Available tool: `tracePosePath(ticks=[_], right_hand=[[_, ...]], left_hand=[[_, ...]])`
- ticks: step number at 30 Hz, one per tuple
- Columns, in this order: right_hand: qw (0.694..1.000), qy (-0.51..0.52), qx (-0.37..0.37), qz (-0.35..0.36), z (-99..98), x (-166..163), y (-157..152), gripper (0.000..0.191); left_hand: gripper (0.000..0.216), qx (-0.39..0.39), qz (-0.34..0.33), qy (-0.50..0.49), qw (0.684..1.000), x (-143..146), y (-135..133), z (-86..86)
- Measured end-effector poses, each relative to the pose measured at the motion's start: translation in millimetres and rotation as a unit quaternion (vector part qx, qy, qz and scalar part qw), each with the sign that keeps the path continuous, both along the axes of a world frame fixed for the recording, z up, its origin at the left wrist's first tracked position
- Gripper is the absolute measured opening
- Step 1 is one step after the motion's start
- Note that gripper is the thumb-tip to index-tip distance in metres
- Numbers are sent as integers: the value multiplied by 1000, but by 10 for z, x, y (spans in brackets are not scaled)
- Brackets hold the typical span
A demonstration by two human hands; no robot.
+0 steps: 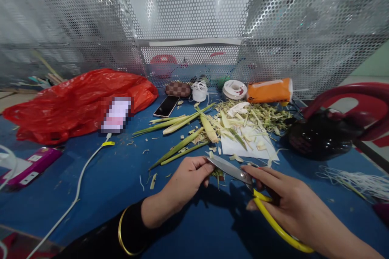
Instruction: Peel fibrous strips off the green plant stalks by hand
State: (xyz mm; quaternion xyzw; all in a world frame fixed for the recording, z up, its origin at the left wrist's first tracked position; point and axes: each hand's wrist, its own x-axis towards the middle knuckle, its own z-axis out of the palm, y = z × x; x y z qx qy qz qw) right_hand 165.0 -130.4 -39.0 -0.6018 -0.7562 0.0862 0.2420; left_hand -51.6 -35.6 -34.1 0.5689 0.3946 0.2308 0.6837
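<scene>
My right hand (282, 198) is wrapped around the yellow-handled scissors (232, 170), whose blades point up and left. My left hand (190, 180) is closed in a pinch beside the blade tips; what its fingertips hold is mostly hidden. Some green plant bits (217, 173) show just under the blades, and I cannot tell whether the left fingers grip them. Beyond the hands lie several pale green leafy stalks (182, 145), with a heap of shredded plant trimmings (264, 116) farther right. A white sheet of paper (226, 146) lies partly beneath the scraps.
A red plastic bag (75, 101) and a lit phone (116, 115) on a white cable (82, 176) occupy the left, near a purple power strip (35, 168). Behind are a dark phone (166, 106), white spool (234, 89) and orange packet (269, 90). A black pot (322, 135) stands right.
</scene>
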Motion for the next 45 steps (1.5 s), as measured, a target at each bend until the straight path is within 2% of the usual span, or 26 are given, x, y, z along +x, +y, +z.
tracePosePath(ticks=[11,31,38,42,45], right_hand=[[1000,-14,6,1,-113,16,-35,47],[999,-37,26,14,-68,28,-19,44],[997,-58,47,29,-16,45,-13,41],[998,-38,41,31,-67,56,-15,40],[1000,7,22,4,-143,91,-12,41]], left_hand=[[27,-7,1,-18,1000,9,-6,-42],[28,1,-2,-2,1000,18,-5,-55],[27,-4,-6,9,1000,16,-17,-6],[27,3,-7,12,1000,16,-4,-22],[28,-1,-7,10,1000,5,12,-41]])
